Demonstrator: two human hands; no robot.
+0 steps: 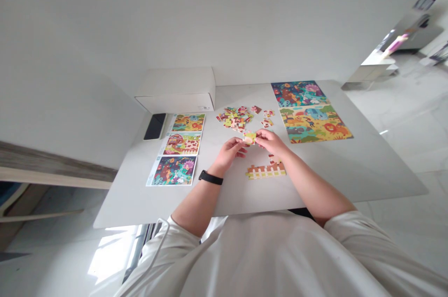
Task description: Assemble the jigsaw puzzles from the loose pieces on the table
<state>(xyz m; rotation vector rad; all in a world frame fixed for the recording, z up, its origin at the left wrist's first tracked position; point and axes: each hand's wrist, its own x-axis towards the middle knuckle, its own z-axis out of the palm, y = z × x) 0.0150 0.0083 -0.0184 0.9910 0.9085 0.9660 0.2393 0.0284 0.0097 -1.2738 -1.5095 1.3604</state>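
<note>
Both my hands meet over the middle of the white table. My left hand and my right hand together pinch a small yellow-green puzzle piece between their fingertips. A black band sits on my left wrist. Just behind the hands lies a loose pile of puzzle pieces. In front of my right hand lies a joined strip of pieces showing a fence.
Two finished puzzles lie at the right back of the table. A sheet with three reference pictures lies at the left, beside a black phone. A white box stands against the wall.
</note>
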